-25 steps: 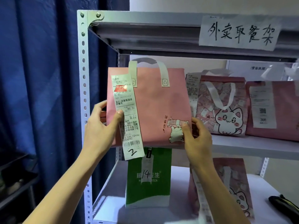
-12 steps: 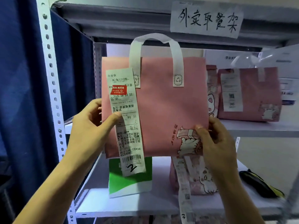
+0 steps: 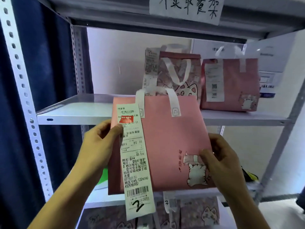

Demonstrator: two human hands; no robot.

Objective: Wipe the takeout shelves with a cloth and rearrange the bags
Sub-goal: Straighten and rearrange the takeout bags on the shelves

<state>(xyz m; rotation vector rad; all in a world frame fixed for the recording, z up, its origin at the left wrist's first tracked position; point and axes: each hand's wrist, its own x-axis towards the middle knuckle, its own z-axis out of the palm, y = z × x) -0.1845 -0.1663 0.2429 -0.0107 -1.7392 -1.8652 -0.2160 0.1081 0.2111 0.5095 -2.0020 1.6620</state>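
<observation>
Lower now than half a second ago, the pink bag (image 3: 166, 138) hangs in front of the middle shelf (image 3: 74, 113) edge instead of covering the shelf space above. My left hand (image 3: 97, 151) grips its edge at 9 o'clock, thumb pressed on the long receipt (image 3: 134, 156) marked "2". My right hand (image 3: 219, 161) pinches the bag at 3 o'clock, fingers (image 3: 204, 156) over the printed cat. Behind the bag, at 12 o'clock on the middle shelf, stands a patterned cat bag (image 3: 179, 75), and at 2 o'clock a second pink bag (image 3: 231, 85) beside it. Farthest up, a handwritten sign (image 3: 186, 9) hangs on the top shelf edge.
</observation>
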